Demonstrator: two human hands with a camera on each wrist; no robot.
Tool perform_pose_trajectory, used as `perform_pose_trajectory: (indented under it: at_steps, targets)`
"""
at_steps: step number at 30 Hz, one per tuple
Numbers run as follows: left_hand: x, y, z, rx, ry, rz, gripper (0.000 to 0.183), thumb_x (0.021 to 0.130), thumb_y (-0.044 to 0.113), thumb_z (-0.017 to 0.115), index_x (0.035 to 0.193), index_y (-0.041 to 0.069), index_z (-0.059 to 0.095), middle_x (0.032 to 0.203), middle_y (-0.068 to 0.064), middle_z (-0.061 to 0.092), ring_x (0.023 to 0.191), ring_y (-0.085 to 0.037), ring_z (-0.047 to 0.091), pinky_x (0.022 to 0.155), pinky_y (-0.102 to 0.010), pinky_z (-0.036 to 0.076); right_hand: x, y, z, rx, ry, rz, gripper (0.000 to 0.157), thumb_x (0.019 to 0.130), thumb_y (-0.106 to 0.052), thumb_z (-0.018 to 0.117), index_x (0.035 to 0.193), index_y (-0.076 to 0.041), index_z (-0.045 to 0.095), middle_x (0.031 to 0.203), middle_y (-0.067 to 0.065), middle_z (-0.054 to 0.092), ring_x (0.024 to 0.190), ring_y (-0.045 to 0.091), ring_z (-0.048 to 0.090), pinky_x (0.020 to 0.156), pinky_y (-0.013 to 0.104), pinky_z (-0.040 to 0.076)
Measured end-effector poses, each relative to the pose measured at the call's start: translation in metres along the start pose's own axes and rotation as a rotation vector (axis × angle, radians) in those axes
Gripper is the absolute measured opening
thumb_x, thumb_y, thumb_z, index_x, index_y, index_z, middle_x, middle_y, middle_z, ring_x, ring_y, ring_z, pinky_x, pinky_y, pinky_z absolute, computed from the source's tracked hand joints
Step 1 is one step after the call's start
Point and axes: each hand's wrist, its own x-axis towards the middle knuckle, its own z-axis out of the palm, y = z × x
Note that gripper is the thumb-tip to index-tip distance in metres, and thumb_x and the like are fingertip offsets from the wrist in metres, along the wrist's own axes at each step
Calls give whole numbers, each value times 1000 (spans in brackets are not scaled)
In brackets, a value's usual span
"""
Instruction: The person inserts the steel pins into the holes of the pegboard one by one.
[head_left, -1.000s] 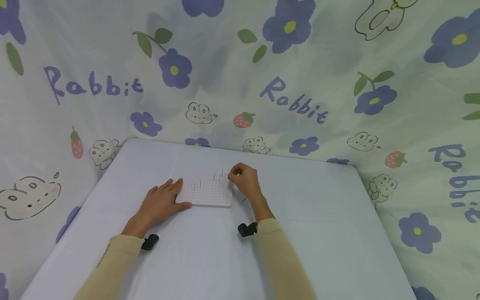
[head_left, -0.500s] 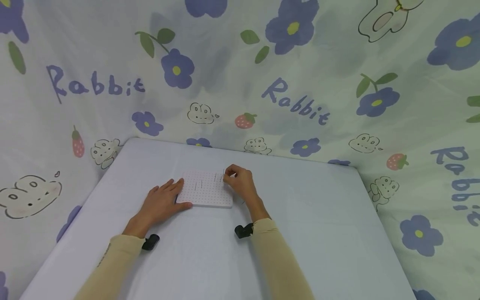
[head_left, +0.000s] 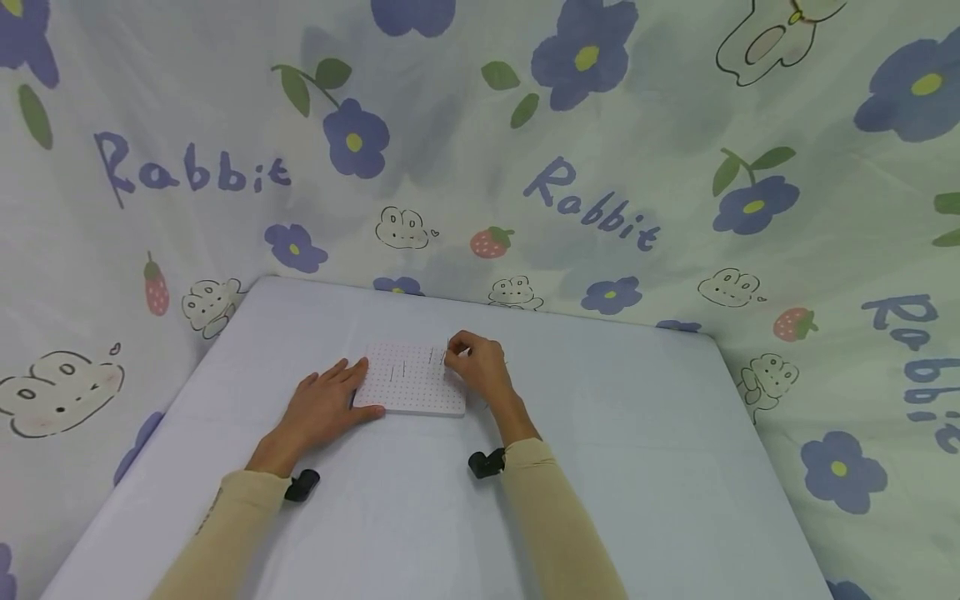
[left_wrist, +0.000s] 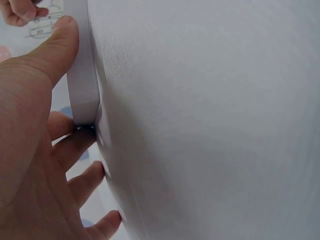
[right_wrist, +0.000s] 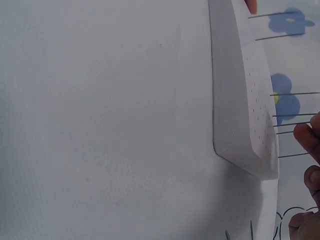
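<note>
A white board [head_left: 408, 400] dotted with rows of small holes lies flat on the table. Several thin dark pins [head_left: 403, 369] stand upright in it; the right wrist view shows these pins [right_wrist: 295, 94] side-on. My left hand [head_left: 322, 408] steadies the board's left end with extended fingers. Its thumb [left_wrist: 62, 47] lies along the board's front side. Over the back right corner, my right hand [head_left: 480, 367] pinches a thin pin between thumb and fingertips, among the standing pins. The fingertips cover much of that pin.
Loose pins [right_wrist: 252, 230] lie on the table to the right of the board. The white-covered table [head_left: 637, 467] reaches back to a fabric wall [head_left: 450, 167] printed with rabbits and flowers. Black wrist cameras [head_left: 487, 463] sit at both cuffs.
My right hand has moved a little left and inward over the board's back right corner, still pinching. The left hand stays at the board's left end.
</note>
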Motion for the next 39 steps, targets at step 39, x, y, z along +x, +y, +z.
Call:
perform_pose_trajectory:
  at_steps: [39]
  targets:
    - [0,-3,1,5,28,31,95,89,59,68,155,-1,34,158,-22,37,147,-45,28,112,-71,21,10,55,-66,-97,-152,178,15,93,-26,74,107,-21,76,114,-3,72,115,24,61,96,45,49]
